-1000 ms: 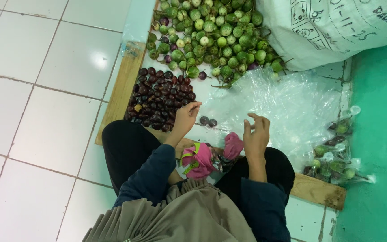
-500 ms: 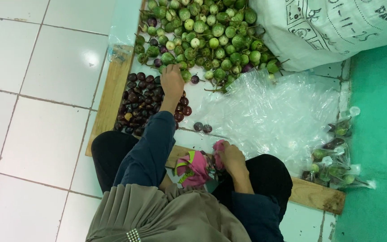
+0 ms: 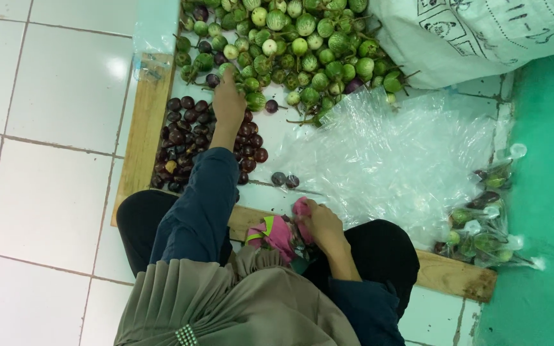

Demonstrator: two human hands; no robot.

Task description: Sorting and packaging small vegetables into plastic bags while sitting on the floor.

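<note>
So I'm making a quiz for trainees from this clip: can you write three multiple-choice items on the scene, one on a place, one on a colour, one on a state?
1. Where is the left hand?
A. at the edge of the heap of round green eggplants
B. on the clear plastic sheet
C. on the white tiled floor

2. What colour is the pile of small round fruit beside the wooden frame?
A. yellow
B. dark purple
C. white

3. What is the right hand doing?
A. lying flat and empty
B. holding pink cloth-like material at the lap
C. lifting the white printed sack

Answers:
1 A, the fingers reach in among the green ones.
2 B, the pile is dark purple.
3 B, the fingers close on the pink material.
</note>
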